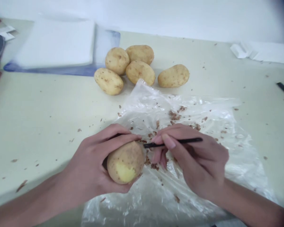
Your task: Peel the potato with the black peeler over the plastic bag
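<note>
The pale desk (pixel 38 116) is spreading out beneath the left hand (pixel 92 162) and the right hand (pixel 200 157). A crinkled plastic sheet (pixel 137 201) is covering part of it, lying under the right hand and reaching across to the left hand's fingers. Beyond the left hand, a white stack (pixel 61 44) is resting on a blue sheet (pixel 73 70), and well past the right hand a white strip (pixel 272 52) is lying near the far edge.

I am watching the left hand curling around a potato (pixel 126 151), opened only as wide as that potato and gripping it over the gap between the two hands. A bare yellow patch is showing on its near side, while brown skin is covering the rest I can see. Beyond both hands, four potatoes (pixel 117 61) are sitting clustered together, and a fifth potato (pixel 174 75) is sitting just to their right, straight out past the right hand's fingers.

The right hand is pinching a slim black tool (pixel 186 141) between thumb and fingers, closed tightly on it. The tool is pointing toward the left hand; its tip seems to be meeting the held potato, though the blur is making that hard to judge. Brown scraps (pixel 175 115) are lying scattered around both hands, thickest near the right hand's fingers.
</note>
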The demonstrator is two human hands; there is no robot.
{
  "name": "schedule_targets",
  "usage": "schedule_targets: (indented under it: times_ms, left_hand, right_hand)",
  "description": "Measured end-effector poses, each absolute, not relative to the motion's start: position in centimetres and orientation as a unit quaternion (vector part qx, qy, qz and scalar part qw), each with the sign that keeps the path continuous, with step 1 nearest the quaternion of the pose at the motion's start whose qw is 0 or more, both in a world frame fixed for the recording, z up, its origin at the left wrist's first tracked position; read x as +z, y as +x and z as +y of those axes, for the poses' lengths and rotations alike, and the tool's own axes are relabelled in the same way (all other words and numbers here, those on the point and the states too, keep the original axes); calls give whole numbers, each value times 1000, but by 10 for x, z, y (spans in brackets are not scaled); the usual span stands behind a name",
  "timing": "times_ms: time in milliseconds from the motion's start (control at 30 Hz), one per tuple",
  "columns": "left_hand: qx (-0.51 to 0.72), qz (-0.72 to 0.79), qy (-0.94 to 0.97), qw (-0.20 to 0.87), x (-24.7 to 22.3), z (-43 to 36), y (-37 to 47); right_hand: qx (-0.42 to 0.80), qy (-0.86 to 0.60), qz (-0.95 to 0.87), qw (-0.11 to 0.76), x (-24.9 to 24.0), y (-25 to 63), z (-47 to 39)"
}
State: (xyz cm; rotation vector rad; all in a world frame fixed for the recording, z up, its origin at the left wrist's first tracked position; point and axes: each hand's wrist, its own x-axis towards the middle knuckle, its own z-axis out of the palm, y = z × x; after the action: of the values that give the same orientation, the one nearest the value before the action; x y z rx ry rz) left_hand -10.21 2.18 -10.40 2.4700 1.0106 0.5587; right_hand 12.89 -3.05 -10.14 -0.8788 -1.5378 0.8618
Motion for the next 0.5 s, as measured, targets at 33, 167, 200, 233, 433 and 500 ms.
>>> schedule_targets:
  times_ms: [33, 167, 200, 233, 433, 500]
  left_hand:
    - [205, 362, 886, 204, -104, 21, -103]
    - [216, 371, 874, 229, -107, 19, -106]
    - [216, 372, 872, 232, -107, 19, -106]
    - [212, 371, 875, 227, -107, 20, -105]
    - [210, 360, 889, 191, -102, 23, -102]
    - [210, 364, 885, 203, -103, 23, -103]
  right_hand:
    - [368, -367, -647, 558, -101, 129, -31]
    - [396, -333, -694, 501, -91, 126, -36]
    - [396, -334, -700, 492, -90, 125, -36]
    - [393, -341, -698, 492, -90, 125, -36]
    - [430, -347, -613, 565, -103, 132, -32]
    - [436, -331, -633, 547, -98, 130, -34]
